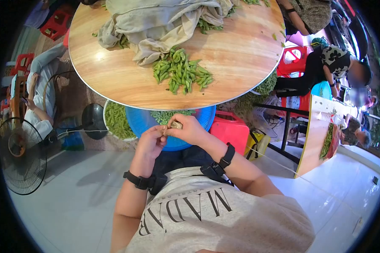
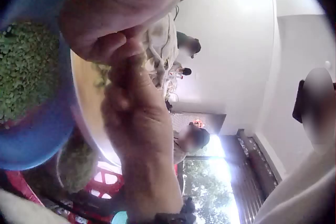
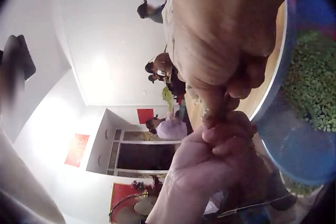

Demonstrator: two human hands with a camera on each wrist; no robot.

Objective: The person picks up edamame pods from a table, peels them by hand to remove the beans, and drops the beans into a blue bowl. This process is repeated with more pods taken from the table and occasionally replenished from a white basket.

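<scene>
Over the blue basin (image 1: 211, 122), my left hand (image 1: 151, 141) and right hand (image 1: 189, 130) meet at their fingertips. Thumbs and fingers of both pinch a small bean pod, mostly hidden; only a pale green bit of the pod (image 3: 205, 111) shows in the right wrist view. A small brownish-yellow piece (image 1: 176, 125) shows at the curled fingers of the right hand. Shelled green beans (image 2: 26, 71) lie in the basin below. Ahead on the round wooden table (image 1: 114, 80) is a loose heap of green pods (image 1: 183, 71).
A greyish cloth (image 1: 156, 25) covers part of the table, with more pods at its edges. Beside the basin stand a container of green pods (image 1: 120, 120) and a red stool (image 1: 230, 130). A black fan (image 1: 23, 156) stands left; people sit around.
</scene>
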